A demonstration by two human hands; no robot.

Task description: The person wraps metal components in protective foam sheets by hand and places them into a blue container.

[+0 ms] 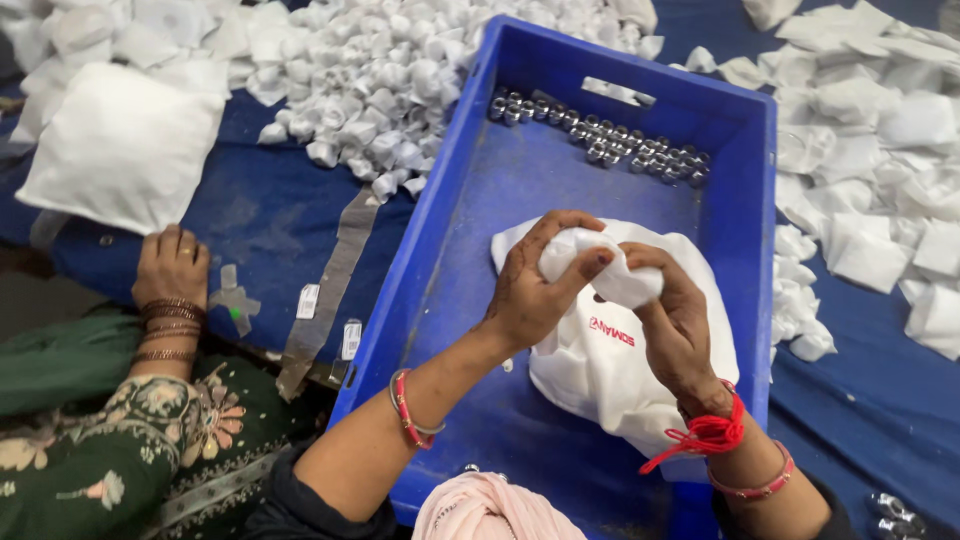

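My left hand (535,290) and my right hand (675,320) both grip a small white wrapped bundle (600,268) over a blue plastic crate (560,70). Under my hands a larger white cloth bag (600,380) with red print lies on the crate floor. A row of several small shiny metal cylinders (600,140) lies along the crate's far wall.
A heap of small white wrapped bundles (370,90) covers the blue table at the back left; flat white pouches (880,150) lie to the right. A white pillow-like bag (125,140) rests at the left. Another person's hand (172,265) with bangles lies on the table edge.
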